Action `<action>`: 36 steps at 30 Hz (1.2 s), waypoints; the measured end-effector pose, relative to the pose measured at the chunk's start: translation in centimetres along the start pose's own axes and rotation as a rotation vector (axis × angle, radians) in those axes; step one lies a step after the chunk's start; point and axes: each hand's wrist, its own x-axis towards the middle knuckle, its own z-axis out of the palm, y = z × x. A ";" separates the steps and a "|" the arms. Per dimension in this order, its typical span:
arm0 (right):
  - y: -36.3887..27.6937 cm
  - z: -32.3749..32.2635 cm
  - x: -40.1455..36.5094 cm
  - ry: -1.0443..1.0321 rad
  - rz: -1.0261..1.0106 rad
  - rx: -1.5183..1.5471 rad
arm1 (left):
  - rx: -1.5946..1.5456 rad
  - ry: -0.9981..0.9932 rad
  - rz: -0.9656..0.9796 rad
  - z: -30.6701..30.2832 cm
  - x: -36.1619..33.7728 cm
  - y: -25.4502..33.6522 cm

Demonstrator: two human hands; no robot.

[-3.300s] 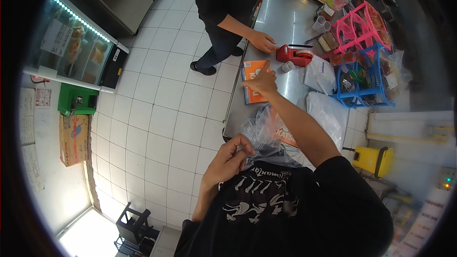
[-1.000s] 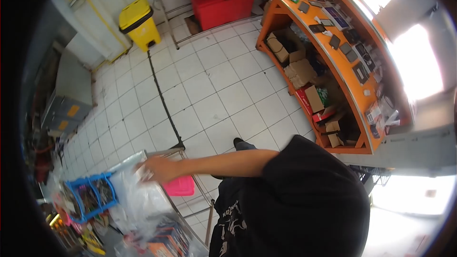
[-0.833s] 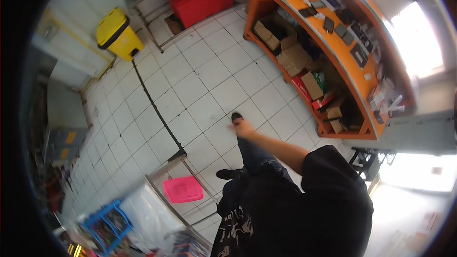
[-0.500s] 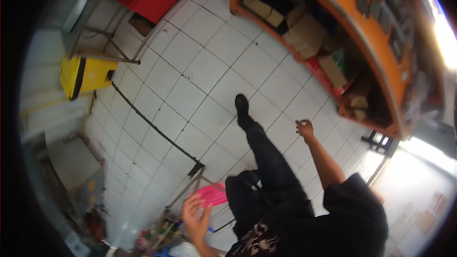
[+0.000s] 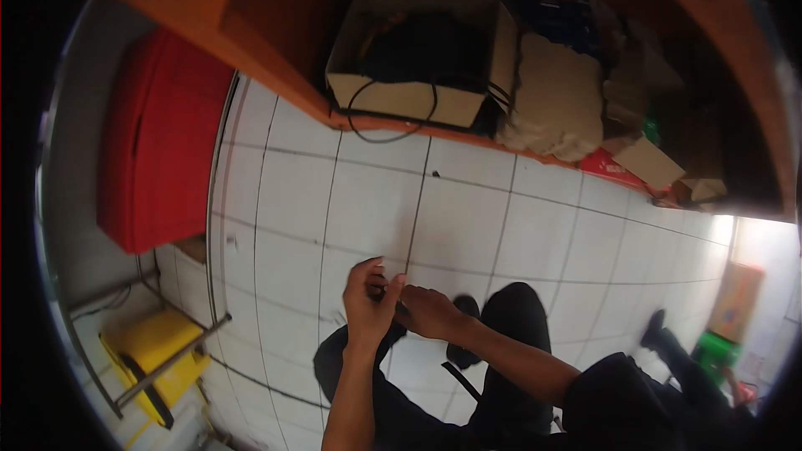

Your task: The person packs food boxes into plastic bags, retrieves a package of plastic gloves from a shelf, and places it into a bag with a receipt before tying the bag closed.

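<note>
My left hand is raised in front of my knees, its fingers curled and its thumb pointing up. Against it, on the right, lies my right hand, knuckles up and fingers closed. The two hands meet at the fingertips. Whatever they may hold between them is too small or hidden to make out. Below them are my bent legs in dark trousers, with a dark shoe on the tiled floor.
An orange shelf unit stands ahead, holding an open cardboard box with black contents and a loop of cable, plus crumpled cardboard. Left are a red case and a yellow container. Another person's leg shows at right.
My view has swung toward the shelf, which now looks closer. My hands, far apart before, have come together. My legs are now bent, and the pink object by my left hand is out of sight.
</note>
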 end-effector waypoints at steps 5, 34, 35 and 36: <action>11.7 -0.9 8.5 0.276 0.011 -0.121 | 0.607 -0.409 0.387 0.8 11.8 1.1; 13.3 9.3 -6.6 0.842 0.834 0.351 | 0.657 -0.375 0.461 14.0 36.8 17.0; 13.3 9.7 -6.5 0.872 0.802 0.349 | 0.711 -0.357 0.549 13.8 36.7 16.6; 13.1 10.0 -6.4 0.903 0.769 0.350 | 0.768 -0.339 0.640 13.6 36.8 16.2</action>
